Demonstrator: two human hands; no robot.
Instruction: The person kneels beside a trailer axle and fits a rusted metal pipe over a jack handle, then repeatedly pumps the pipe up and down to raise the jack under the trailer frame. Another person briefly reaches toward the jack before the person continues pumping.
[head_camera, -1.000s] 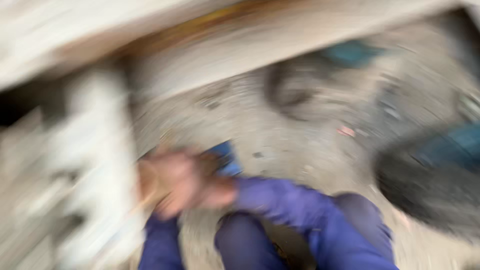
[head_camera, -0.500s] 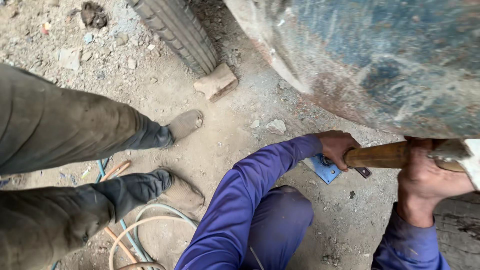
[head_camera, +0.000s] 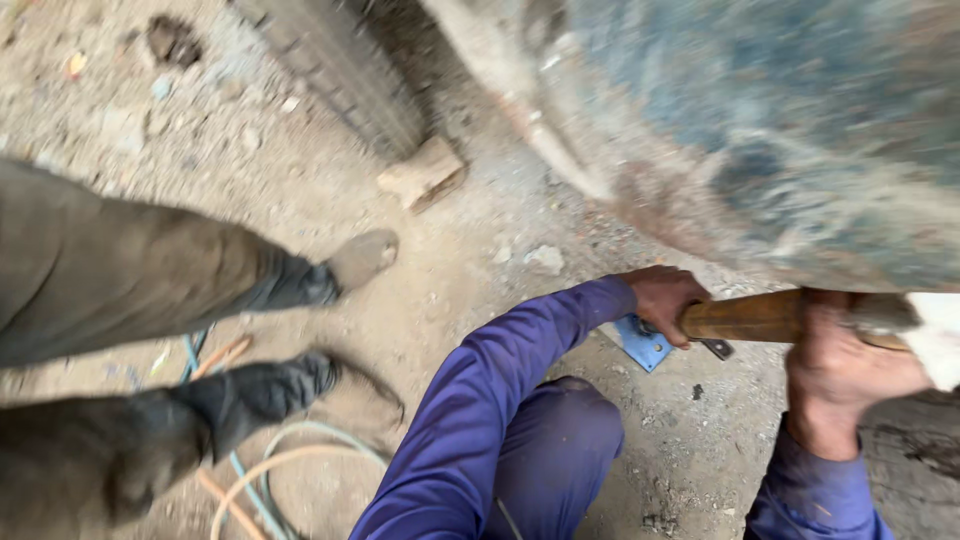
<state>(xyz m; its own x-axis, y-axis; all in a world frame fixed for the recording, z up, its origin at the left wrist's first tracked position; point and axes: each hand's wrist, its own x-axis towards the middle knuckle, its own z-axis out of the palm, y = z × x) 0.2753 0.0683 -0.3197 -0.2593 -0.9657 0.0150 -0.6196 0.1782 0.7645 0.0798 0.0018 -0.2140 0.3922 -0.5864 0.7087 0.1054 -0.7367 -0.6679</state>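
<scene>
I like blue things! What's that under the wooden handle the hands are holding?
A flat blue plate lies on the dirt under the wooden handle. The left hand covers part of it, so its full shape is hidden.

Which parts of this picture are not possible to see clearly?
Head view only:
- Wooden handle: its far end is cut off by the right edge and covered by the right hand.
- Blue plate: partly under the left hand.
- Big rusty body: blurred and cropped, kind unclear.
</scene>
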